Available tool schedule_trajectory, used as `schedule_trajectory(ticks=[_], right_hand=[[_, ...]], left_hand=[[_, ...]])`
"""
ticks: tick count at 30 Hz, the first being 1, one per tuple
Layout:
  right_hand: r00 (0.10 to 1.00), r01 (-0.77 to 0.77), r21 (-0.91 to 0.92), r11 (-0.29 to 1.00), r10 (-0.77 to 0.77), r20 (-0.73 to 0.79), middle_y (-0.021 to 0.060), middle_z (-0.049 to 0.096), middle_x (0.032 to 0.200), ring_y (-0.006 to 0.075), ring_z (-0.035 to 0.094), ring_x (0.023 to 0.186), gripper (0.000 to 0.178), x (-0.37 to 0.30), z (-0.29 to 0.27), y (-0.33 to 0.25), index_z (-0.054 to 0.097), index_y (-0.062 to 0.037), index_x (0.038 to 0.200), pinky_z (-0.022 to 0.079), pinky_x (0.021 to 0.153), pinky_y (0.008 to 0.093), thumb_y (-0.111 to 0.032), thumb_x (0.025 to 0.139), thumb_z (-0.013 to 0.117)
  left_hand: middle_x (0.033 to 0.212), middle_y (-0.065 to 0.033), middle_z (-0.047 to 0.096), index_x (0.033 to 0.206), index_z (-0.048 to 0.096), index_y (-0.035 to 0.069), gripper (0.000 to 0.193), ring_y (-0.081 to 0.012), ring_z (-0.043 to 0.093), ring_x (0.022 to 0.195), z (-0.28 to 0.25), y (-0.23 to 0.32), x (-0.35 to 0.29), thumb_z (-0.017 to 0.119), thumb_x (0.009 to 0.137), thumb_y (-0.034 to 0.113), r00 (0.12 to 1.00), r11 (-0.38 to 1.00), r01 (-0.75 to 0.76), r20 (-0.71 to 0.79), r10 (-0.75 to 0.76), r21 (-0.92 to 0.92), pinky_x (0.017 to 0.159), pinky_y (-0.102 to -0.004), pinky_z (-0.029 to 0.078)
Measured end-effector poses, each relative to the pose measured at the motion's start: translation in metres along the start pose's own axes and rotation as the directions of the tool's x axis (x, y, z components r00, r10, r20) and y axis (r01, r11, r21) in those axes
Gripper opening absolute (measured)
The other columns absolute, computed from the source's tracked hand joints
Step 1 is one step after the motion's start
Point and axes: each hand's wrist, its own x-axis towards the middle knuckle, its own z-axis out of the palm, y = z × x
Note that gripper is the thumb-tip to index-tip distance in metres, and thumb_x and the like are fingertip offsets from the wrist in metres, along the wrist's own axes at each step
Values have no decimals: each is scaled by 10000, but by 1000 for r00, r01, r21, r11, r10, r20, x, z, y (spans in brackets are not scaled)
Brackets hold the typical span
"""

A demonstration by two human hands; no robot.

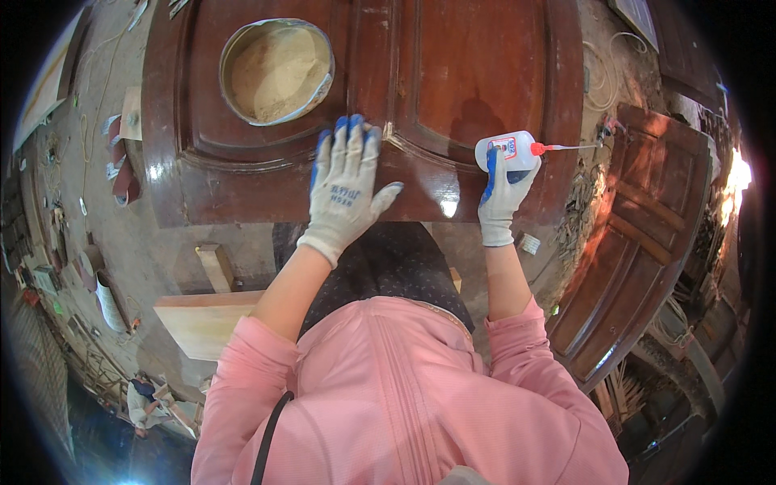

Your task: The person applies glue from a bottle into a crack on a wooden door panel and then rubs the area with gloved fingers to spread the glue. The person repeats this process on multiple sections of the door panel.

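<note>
A dark brown panelled wooden door (267, 206) lies flat in front of me. My left hand (346, 182), in a white work glove with blue fingertips, rests over its near part, palm down, fingers stretched and thumb out. Just past its fingertips, a pale filled patch (394, 136) shows at a joint of the mouldings. My right hand (503, 198), gloved alike, grips a white plastic glue bottle (521, 149). The bottle lies sideways in the grasp, its red cap and thin clear nozzle pointing right. Beyond my left hand, a round tub of tan powder (279, 73) stands on the door.
Another brown panelled door (630, 242) leans at the right among scrap wood. A light wooden board (202, 323) and a small block (215, 268) are at near left. Sandpaper strips (121, 166) lie on the left floor. A person (145, 402) works far off at lower left.
</note>
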Motion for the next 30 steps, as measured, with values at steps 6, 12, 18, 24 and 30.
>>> schedule_trajectory(ticks=[6,12,18,24,30], right_hand=[[1000,-23,11,1000,23,20,48,559,1323,163,554,1231,581,-1,-1,0,460,-71,1451,457,1081,367,-87,957,765],[1000,-9,23,1000,8,8,51,567,1304,163,563,1210,564,-2,0,-1,467,-70,1424,469,1061,359,-79,949,774],[1000,-13,-3,1000,13,-14,69,575,1292,169,574,1185,549,0,1,-1,486,-63,1376,486,1034,353,-69,924,798],[1000,4,-41,999,-4,4,72,574,1292,177,583,1177,562,0,-2,1,482,-65,1389,496,1026,358,-70,924,797],[1000,-11,2,1000,11,-6,72,571,1290,176,578,1184,552,0,0,0,491,-66,1383,491,1033,357,-71,924,798]], left_hand=[[1649,-230,358,1550,433,20,788,-383,308,1554,5,32,4,642,956,495,919,892,-385,-10,394,-235,1286,-532,199],[1642,-238,365,1575,396,-4,861,-390,292,1558,0,2,-19,662,935,507,989,991,-123,82,127,-44,1290,-520,188],[1649,-241,353,1600,340,-15,900,-404,298,1550,-5,-2,-11,647,943,518,994,996,-82,68,80,30,1287,-535,193],[1666,-214,342,1600,365,24,884,-381,293,1560,5,15,-25,628,945,556,971,979,-191,131,198,-66,1295,-553,152],[1652,-208,366,1585,375,-4,884,-378,317,1548,9,11,14,645,941,536,990,989,-140,31,139,35,1292,-528,180]])
